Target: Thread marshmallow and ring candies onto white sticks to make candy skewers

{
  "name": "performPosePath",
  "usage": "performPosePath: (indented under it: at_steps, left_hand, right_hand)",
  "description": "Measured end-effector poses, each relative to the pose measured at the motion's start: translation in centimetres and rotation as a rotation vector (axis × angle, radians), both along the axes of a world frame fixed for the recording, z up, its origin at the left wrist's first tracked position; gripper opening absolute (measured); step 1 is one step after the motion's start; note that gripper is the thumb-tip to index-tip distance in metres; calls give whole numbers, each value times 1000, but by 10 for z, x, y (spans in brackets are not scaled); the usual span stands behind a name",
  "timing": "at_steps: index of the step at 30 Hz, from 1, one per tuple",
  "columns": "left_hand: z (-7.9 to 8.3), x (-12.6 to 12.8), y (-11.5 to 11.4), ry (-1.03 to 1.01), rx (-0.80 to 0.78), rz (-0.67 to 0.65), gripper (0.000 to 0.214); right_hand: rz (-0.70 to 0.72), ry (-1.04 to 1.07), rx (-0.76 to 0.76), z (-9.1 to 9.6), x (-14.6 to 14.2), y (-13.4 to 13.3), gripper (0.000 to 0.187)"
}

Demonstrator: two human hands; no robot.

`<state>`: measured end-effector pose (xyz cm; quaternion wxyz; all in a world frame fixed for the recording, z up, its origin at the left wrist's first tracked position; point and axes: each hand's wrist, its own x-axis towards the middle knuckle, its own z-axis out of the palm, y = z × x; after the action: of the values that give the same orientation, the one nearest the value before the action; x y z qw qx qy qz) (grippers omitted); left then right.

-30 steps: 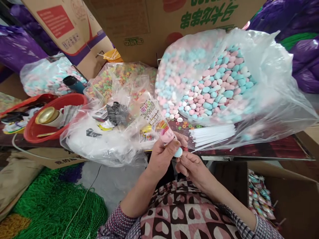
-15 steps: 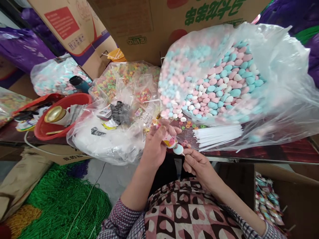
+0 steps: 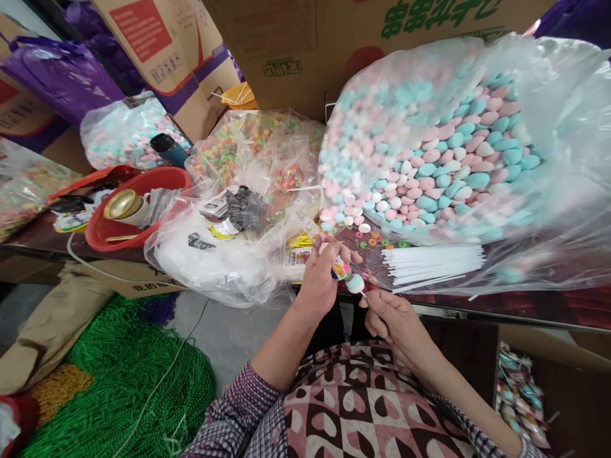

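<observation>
A marshmallow skewer [image 3: 354, 284] sits between my hands, low in front of the table edge. Its pale blue and white end pokes out of a colourful printed wrapper [image 3: 340, 270]. My left hand [image 3: 321, 275] is closed around the wrapper, which its fingers partly cover. With thumb and fingertips, my right hand [image 3: 392, 319] pinches the thin white stick at the skewer's lower end. Just beyond, loose ring-shaped candies [image 3: 375, 240] lie on the table. White sticks [image 3: 429, 266] are piled to the right of them.
A large clear bag of pink, blue and white marshmallows [image 3: 443, 172] fills the right. Left of my hands lie a bag of coloured rings [image 3: 258, 137], a clear bag of white material [image 3: 214, 261] and a red basin [image 3: 102, 238]. An open carton [image 3: 573, 388] holds wrapped skewers below right.
The view has shifted, so the table's contents appear farther right. Both hands keep their hold on the wrapper and stick, with little visible movement between them.
</observation>
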<state>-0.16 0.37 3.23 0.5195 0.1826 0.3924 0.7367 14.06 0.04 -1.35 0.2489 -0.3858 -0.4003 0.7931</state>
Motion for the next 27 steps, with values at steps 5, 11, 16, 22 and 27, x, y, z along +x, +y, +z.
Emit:
performPosePath:
  at_steps: [5,11,16,22,27]
  left_hand:
    - [0,-1,-1,43,-44,-14,35]
    - [-3,-5,-1,69,-35,15,34]
    - [-12,-2,-11,1,-1,-93,39]
    - [-1,-29,-10,-82,103,-59,50]
    - [-3,-19,-9,-75,28,9,31]
  right_hand:
    - [-3,22,4,6,-4,2,37]
    - [-53,-207,315,6,1,8,36]
    - [-106,-129,174,-1,-1,7,37]
    - [-77,-150,201,-6,4,6,36]
    - [-54,-151,178,-1,5,3,35]
